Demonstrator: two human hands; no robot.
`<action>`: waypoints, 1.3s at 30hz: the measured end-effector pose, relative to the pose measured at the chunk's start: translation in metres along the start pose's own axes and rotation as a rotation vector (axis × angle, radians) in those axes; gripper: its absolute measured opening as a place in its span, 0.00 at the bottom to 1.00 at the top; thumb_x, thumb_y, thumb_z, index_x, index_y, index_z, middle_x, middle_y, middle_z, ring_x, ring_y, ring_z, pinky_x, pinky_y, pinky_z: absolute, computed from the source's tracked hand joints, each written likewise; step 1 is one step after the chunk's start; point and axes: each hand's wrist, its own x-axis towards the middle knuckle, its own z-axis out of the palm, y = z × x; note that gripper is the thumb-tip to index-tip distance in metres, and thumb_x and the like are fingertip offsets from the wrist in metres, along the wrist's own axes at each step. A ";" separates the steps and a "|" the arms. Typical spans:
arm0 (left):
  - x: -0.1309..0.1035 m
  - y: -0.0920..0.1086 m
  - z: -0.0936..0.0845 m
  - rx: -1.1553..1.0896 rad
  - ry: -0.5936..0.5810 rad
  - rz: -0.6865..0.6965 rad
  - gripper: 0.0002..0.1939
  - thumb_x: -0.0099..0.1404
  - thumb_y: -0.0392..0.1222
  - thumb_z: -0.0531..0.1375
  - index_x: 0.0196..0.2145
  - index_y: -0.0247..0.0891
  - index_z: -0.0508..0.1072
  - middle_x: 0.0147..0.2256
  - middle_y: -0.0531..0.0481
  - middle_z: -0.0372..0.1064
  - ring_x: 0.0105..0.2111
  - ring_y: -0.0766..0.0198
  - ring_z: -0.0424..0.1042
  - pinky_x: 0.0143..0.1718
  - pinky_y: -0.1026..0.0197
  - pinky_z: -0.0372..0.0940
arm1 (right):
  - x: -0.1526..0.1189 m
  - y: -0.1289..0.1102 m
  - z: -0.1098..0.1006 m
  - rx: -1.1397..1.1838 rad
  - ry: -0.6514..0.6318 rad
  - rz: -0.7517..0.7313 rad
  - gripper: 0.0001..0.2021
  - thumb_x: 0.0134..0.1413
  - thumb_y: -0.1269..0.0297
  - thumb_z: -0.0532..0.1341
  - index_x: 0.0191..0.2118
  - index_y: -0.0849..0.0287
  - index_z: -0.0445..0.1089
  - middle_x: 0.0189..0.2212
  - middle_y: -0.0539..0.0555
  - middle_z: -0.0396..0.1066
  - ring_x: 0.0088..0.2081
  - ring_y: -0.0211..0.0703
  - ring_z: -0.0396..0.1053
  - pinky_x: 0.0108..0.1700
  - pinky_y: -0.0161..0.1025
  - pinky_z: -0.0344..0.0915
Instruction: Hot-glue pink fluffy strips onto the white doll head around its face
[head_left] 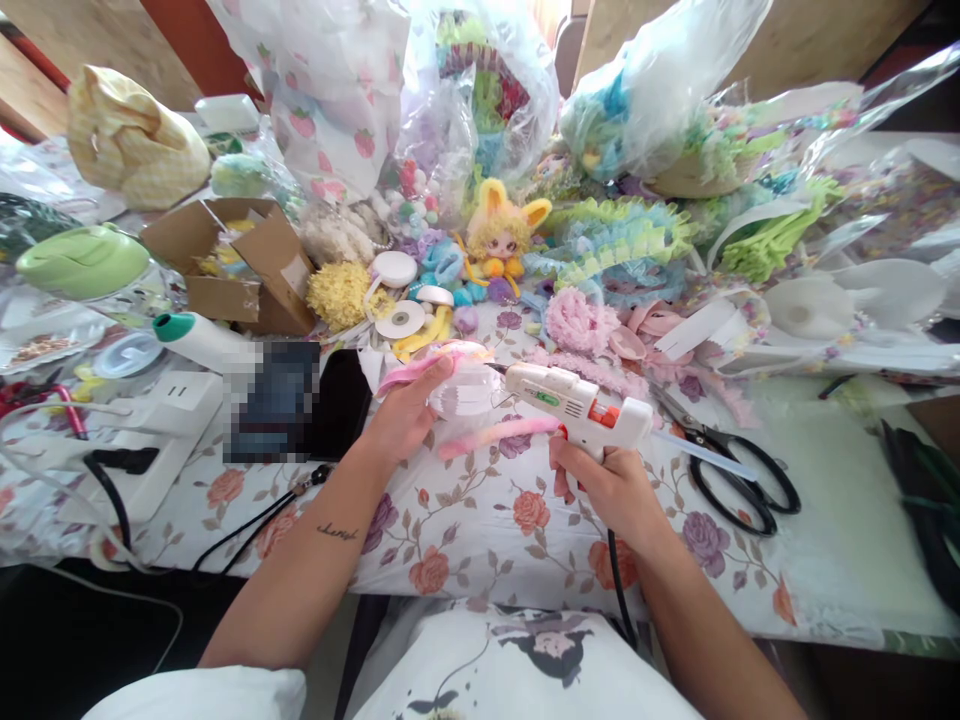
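My left hand (401, 415) grips a clear ribbed plastic piece (466, 392) with a pink-and-yellow fuzzy strip (409, 372) along its upper edge. A fuzzy tail (491, 434) in pink and peach extends below the piece towards the right. My right hand (611, 490) is wrapped round the handle of a white glue gun (574, 400). The gun's nozzle points left, close to the plastic piece; whether they touch I cannot tell. A translucent glue stick (709, 455) sticks out of its back, over black-handled scissors (742, 480).
A phone (341, 405), a white power strip (169, 430) and a cardboard box (247, 265) occupy the left side. At the back sit a yellow-eared doll (499, 235), ribbon spools (400, 320), pink fluffy yarn (581, 320) and several plastic bags. The gun's black cord (619, 585) drops over the front edge.
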 end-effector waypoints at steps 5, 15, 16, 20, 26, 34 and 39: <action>0.001 0.000 -0.002 -0.031 -0.043 0.002 0.15 0.60 0.48 0.64 0.41 0.37 0.78 0.36 0.48 0.78 0.37 0.60 0.76 0.37 0.64 0.68 | 0.001 0.002 -0.002 -0.036 0.011 -0.003 0.11 0.50 0.58 0.60 0.23 0.58 0.63 0.13 0.47 0.65 0.15 0.33 0.59 0.18 0.30 0.56; 0.005 -0.001 -0.011 -0.014 -0.043 -0.029 0.16 0.59 0.49 0.65 0.41 0.36 0.78 0.38 0.46 0.77 0.39 0.57 0.76 0.39 0.61 0.69 | -0.001 0.001 -0.003 -0.111 -0.007 -0.004 0.14 0.50 0.57 0.60 0.20 0.59 0.63 0.14 0.48 0.66 0.17 0.34 0.60 0.21 0.32 0.58; 0.005 -0.001 -0.011 -0.014 -0.049 -0.035 0.17 0.59 0.49 0.65 0.42 0.36 0.78 0.38 0.46 0.77 0.39 0.57 0.76 0.40 0.61 0.69 | -0.001 0.001 -0.003 -0.121 -0.006 -0.006 0.14 0.50 0.57 0.60 0.20 0.59 0.63 0.14 0.48 0.66 0.17 0.34 0.60 0.21 0.32 0.58; 0.004 0.002 -0.011 -0.007 -0.053 -0.061 0.20 0.59 0.51 0.64 0.44 0.35 0.77 0.37 0.45 0.77 0.39 0.55 0.76 0.37 0.61 0.70 | -0.002 0.000 -0.002 -0.141 0.012 0.010 0.16 0.51 0.55 0.59 0.19 0.59 0.63 0.14 0.49 0.66 0.17 0.35 0.61 0.20 0.33 0.57; 0.000 0.010 -0.009 -0.015 -0.057 -0.068 0.19 0.58 0.49 0.65 0.44 0.34 0.77 0.38 0.44 0.77 0.37 0.57 0.76 0.35 0.62 0.69 | -0.005 0.000 0.001 -0.140 0.035 0.021 0.17 0.51 0.55 0.59 0.17 0.59 0.63 0.14 0.50 0.66 0.17 0.35 0.60 0.20 0.32 0.57; 0.001 0.015 -0.015 -0.077 -0.030 -0.165 0.17 0.56 0.47 0.66 0.41 0.34 0.77 0.35 0.46 0.77 0.33 0.58 0.76 0.34 0.61 0.70 | -0.006 -0.001 -0.001 -0.123 -0.004 0.009 0.18 0.51 0.52 0.60 0.19 0.59 0.65 0.15 0.50 0.66 0.18 0.37 0.62 0.22 0.34 0.59; 0.003 0.016 -0.018 -0.104 -0.017 -0.234 0.19 0.56 0.46 0.67 0.42 0.33 0.75 0.37 0.43 0.77 0.35 0.57 0.76 0.36 0.60 0.70 | -0.006 0.006 -0.004 -0.136 -0.059 -0.015 0.18 0.53 0.48 0.59 0.26 0.59 0.70 0.19 0.51 0.68 0.21 0.39 0.65 0.24 0.36 0.62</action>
